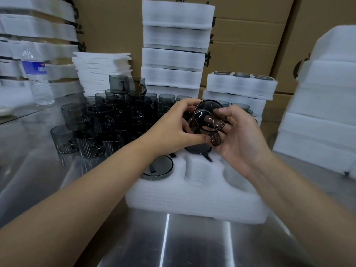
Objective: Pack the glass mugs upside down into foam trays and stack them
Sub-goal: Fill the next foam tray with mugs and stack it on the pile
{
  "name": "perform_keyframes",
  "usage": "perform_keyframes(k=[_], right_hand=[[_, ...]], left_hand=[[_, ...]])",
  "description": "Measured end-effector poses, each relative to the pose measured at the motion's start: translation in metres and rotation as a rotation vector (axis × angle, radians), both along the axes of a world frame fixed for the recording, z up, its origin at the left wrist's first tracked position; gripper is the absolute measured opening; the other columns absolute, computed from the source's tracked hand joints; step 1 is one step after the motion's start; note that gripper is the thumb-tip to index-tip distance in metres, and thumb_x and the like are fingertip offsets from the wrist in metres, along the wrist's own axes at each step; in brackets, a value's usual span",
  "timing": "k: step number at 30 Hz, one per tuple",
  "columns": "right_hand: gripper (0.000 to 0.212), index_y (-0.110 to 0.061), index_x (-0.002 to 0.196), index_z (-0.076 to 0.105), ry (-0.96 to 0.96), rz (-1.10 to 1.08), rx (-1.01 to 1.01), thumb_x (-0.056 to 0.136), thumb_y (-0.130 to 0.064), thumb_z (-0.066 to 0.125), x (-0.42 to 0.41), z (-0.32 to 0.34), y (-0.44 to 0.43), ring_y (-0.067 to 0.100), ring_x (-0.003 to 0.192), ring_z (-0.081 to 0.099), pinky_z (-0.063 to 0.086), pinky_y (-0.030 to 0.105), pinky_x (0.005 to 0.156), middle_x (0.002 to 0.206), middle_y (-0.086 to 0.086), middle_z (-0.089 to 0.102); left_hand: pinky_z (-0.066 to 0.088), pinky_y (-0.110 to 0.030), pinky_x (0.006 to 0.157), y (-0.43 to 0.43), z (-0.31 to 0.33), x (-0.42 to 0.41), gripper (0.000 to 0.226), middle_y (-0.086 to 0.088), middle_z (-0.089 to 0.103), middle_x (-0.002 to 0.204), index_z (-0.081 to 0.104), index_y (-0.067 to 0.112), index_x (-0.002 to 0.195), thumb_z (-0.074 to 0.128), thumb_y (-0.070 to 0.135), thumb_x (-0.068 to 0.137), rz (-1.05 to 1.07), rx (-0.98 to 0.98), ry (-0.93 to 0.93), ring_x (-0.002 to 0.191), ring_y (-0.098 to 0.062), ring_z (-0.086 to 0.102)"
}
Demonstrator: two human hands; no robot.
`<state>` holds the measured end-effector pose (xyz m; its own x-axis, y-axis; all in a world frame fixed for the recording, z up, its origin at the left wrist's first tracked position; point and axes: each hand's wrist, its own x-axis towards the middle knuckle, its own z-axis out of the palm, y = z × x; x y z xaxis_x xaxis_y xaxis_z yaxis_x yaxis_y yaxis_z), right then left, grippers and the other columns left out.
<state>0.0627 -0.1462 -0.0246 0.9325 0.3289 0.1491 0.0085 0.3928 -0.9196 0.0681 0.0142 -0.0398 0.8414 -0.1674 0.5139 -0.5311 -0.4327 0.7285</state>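
On the steel table (pixel 192 237) before you sits the foam tray (pixel 192 199), an upturned mug (pixel 158 168) seated in its left pocket; above it your left hand (pixel 173 126) and right hand (pixel 242 135) together grip one smoky glass mug (pixel 209 118), tilted.

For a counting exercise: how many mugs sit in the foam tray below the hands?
2: one mug near-left, another mug in the far row beneath the held mug. Left hand and right hand may hide more.

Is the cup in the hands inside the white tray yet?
Out: the left hand and right hand hold the mug above the foam tray.
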Motion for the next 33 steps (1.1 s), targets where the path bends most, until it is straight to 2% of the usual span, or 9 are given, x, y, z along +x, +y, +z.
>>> perform_keyframes(k=[5,10,18,24,30,33], right_hand=[[0.015,-0.014,0.085,0.065,-0.001,-0.015,-0.011,0.089,-0.020,0.051,-0.0002,0.0001,0.0005,0.017,0.073,0.059,0.046,0.022,0.052,0.079,0.003,0.067],[0.016,-0.014,0.084,0.063,-0.006,-0.022,-0.032,0.089,-0.022,0.051,-0.0002,0.0002,0.0006,0.024,0.087,0.057,0.043,0.027,0.060,0.082,0.006,0.066],[0.031,-0.022,0.065,0.070,-0.035,0.001,-0.049,0.089,-0.024,0.051,-0.0019,0.0001,0.0010,0.014,0.067,0.064,0.047,0.022,0.051,0.073,0.001,0.069],[0.021,-0.016,0.080,0.066,-0.067,0.001,-0.066,0.091,-0.022,0.049,-0.0007,-0.0011,0.0022,0.019,0.080,0.061,0.045,0.026,0.062,0.081,0.004,0.068],[0.021,-0.009,0.098,0.065,-0.061,-0.002,-0.084,0.091,-0.022,0.050,-0.0007,-0.0022,0.0023,0.022,0.087,0.059,0.047,0.027,0.064,0.090,0.009,0.065],[0.022,-0.008,0.100,0.065,-0.070,0.017,-0.086,0.091,-0.022,0.050,-0.0010,-0.0015,0.0019,0.020,0.084,0.062,0.048,0.027,0.065,0.089,0.009,0.067]], left_hand=[[0.043,-0.010,0.058,-0.0022,0.0007,-0.0018,0.067,0.013,0.055,0.112,0.045,0.035,0.118,0.084,0.017,0.068,-0.015,-0.007,-0.022,0.061,0.003,0.056],[0.042,-0.006,0.063,-0.0048,0.0030,-0.0068,0.064,0.011,0.055,0.114,0.044,0.033,0.116,0.084,0.018,0.068,-0.017,0.011,-0.041,0.072,0.011,0.058],[0.041,-0.005,0.069,-0.0049,0.0035,-0.0071,0.060,0.015,0.056,0.108,0.046,0.030,0.114,0.083,0.015,0.069,-0.016,0.014,-0.039,0.080,0.014,0.057],[0.047,-0.020,0.086,-0.0057,0.0024,-0.0075,0.061,0.010,0.059,0.111,0.050,0.026,0.118,0.083,0.016,0.068,-0.004,0.041,-0.060,0.097,0.001,0.058],[0.048,-0.025,0.091,-0.0048,0.0020,-0.0066,0.063,0.007,0.059,0.115,0.050,0.025,0.118,0.084,0.017,0.066,0.005,0.054,-0.067,0.103,-0.003,0.058],[0.047,-0.021,0.091,-0.0057,0.0026,-0.0070,0.063,0.006,0.058,0.114,0.050,0.025,0.118,0.084,0.017,0.065,0.014,0.060,-0.075,0.104,-0.002,0.057]])
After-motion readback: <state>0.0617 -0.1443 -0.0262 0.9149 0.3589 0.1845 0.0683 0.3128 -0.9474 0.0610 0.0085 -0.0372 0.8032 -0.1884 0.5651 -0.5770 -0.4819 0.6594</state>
